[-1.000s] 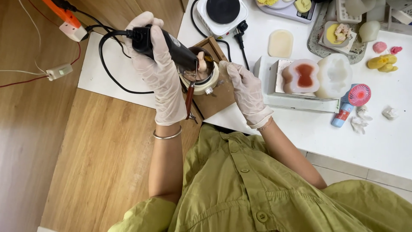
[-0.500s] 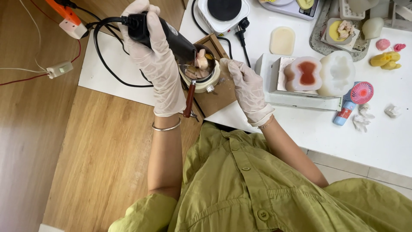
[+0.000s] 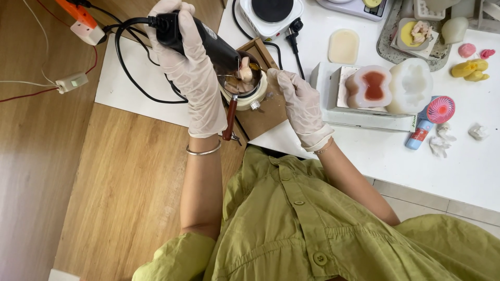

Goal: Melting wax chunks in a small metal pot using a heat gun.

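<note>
Pot (image 3: 245, 83), small and metal with a pale rim, sits on a brown wooden board (image 3: 265, 112) between the two gloved hands; pale and pinkish lumps lie inside it, and its reddish-brown handle (image 3: 229, 118) points back toward the person. Largest in view beyond the hands is the white table (image 3: 458, 161), stretching away to the right of the right hand. On it, well right of that hand, a white block holds a mould with a red centre (image 3: 371, 87) beside a white mould (image 3: 411, 86), and farther right stands a little pink fan (image 3: 436, 112). Above the pot, past the fingertips, is a white hotplate with a black top (image 3: 270, 13). The left hand (image 3: 190, 67) is wrapped tightly around a black corded heat tool (image 3: 200, 39), its nozzle tilted down into the pot's left side, the black cable (image 3: 130, 62) looping off to the left of that hand. The right hand (image 3: 298, 101) rests against the pot's right rim, fingers loosely curled, gripping nothing that can be made out. A thin metal bangle (image 3: 204, 151) circles the left wrist.
</note>
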